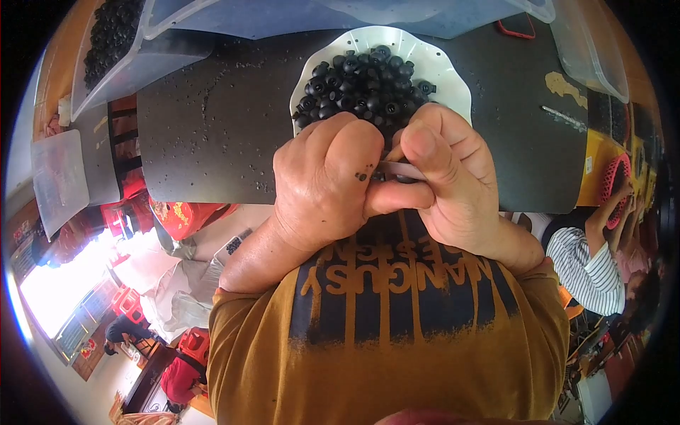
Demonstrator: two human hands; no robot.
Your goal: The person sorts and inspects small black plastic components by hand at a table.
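My hands meet in front of the near rim of a white scalloped plate [446, 74]. My left hand [326, 184] is closed in a fist, and small black crumbs stick to its skin. My right hand [460, 177] is closed too, its thumb bent inward. A thin flat greyish strip [401, 169], blade-like, spans the gap between the two hands. Just under it a dark bit shows; its shape is mostly hidden by the fingers. Heaped on the plate are many small round black parts [365, 85] with short necks, rubber- or plastic-looking.
Black crumbs dot the dark tabletop [212, 134], mostly on the left. Clear plastic bins [283, 18] stand along the far side; a far-left one holds more black parts [113, 42]. A red-edged phone-like object [516, 27] lies far right. People sit nearby, one in a striped sleeve [588, 269].
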